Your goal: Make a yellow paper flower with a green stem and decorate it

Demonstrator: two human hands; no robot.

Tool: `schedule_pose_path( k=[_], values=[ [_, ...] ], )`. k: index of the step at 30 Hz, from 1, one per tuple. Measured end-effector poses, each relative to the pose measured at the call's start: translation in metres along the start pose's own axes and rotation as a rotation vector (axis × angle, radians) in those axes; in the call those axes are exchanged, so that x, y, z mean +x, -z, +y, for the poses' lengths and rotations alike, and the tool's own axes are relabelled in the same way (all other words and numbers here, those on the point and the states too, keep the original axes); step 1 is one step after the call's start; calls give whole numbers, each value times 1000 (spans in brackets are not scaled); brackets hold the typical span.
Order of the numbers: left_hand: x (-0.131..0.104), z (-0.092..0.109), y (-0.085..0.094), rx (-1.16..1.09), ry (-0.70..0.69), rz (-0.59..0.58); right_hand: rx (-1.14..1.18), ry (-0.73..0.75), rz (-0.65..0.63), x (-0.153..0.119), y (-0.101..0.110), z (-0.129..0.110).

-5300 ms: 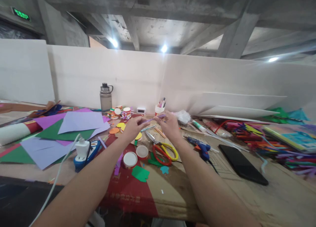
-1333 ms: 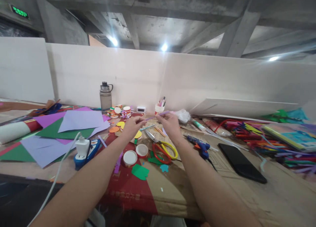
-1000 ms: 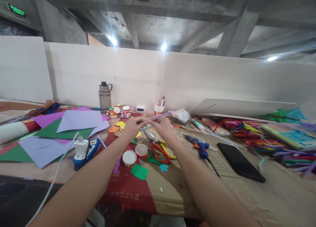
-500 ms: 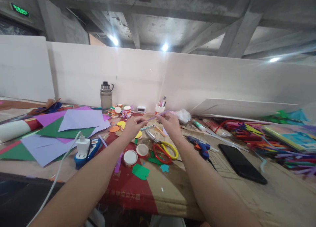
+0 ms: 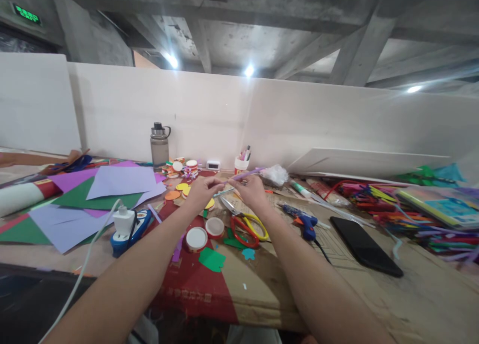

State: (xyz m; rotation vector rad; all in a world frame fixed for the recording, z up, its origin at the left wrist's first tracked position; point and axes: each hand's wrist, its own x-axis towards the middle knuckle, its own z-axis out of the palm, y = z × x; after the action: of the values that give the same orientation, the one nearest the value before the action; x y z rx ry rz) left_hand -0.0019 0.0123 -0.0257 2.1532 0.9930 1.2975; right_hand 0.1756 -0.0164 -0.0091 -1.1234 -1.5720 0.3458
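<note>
Above the cardboard [image 5: 262,296], between your two hands, you have a purple strip [image 5: 247,174] lifted clear. Left hand [image 5: 201,193]: fingertips pinched on its left end. Right hand [image 5: 254,192]: thumb and fingers pinched further along, the free end poking out past them; exact contact too small to read. Handling, by judgement: probably paper, very light, bendy, not slippery, quick to crease or tear. Best hold is a soft pinch near each end, without squeezing the middle. Surface: brown with a red patch [image 5: 198,279], littered with scraps [image 5: 212,259]. Scissors [image 5: 237,213] lie near your hands, with tubs [image 5: 196,239] to their left; glue gun [image 5: 308,225] and phone [image 5: 365,247] to your right. Room: white boards [image 5: 205,109] behind, concrete ceiling [image 5: 262,12], lit lamps [image 5: 249,70].
</note>
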Motion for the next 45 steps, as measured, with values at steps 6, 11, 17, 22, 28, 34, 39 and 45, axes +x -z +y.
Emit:
schedule_pose_path(
  k=[6,11,17,22,28,34,39,45],
  values=[
    [-1,0,2,23,8,15,-29,10,27,0,2,-2],
    [-1,1,2,-3,-10,14,-64,22,-38,-1,0,-4],
    [-1,2,-1,-12,-18,0,-75,19,-51,-4,-2,-6],
    [-1,2,0,-18,-28,8,-59,44,4,-4,-1,-7],
    [-1,2,1,15,-27,26,-49,61,17,-4,0,-7],
    [-2,1,2,36,-14,35,-32,63,41,-2,2,-6],
    [-1,2,2,31,-9,29,-85,38,-15,-3,0,-7],
    [-1,3,1,31,-26,0,-119,24,-32,-5,-2,-7]
  ],
)
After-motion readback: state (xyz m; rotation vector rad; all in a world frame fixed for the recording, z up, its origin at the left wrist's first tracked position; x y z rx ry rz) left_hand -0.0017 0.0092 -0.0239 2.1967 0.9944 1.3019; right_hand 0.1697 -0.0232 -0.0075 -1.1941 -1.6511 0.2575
